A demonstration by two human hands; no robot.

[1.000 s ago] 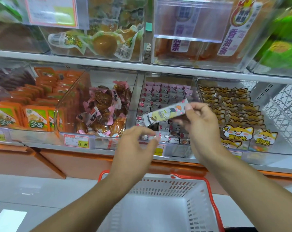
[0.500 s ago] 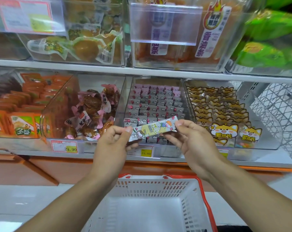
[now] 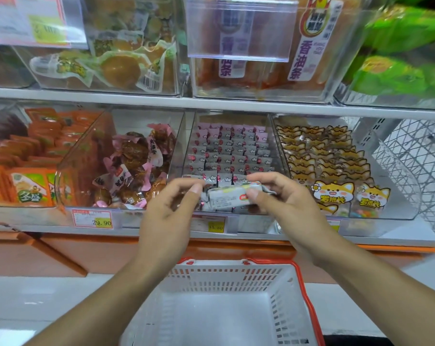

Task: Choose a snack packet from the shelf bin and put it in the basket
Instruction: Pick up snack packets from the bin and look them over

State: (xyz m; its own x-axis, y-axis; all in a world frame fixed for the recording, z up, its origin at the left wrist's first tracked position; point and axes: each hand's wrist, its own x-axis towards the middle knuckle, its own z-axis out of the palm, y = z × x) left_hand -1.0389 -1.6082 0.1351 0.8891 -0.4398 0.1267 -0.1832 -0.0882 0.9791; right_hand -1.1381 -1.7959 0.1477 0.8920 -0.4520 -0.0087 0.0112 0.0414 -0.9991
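Observation:
A long, narrow snack packet (image 3: 227, 197), silvery with small print on the side facing me, is held level in front of the clear shelf bin (image 3: 230, 158) full of small pink and grey packets. My left hand (image 3: 169, 213) pinches its left end between thumb and fingers. My right hand (image 3: 283, 201) grips its right end, thumb on the front. Both hands hover above the white basket (image 3: 283, 288) with red rim and handles, which stands on the floor below the shelf and holds nothing I can see.
Left of that bin is a bin of brown snacks in pink wrappers (image 3: 134, 168), then orange packets (image 3: 29, 171). To the right are cat-face packets (image 3: 333, 176) and a white wire rack (image 3: 416, 166). Price tags (image 3: 93, 218) line the shelf edge; more bins sit on the shelf above.
The packet has come down from in front of the bin's back rows to its front edge and turned over to its printed back. My left hand has joined in holding it.

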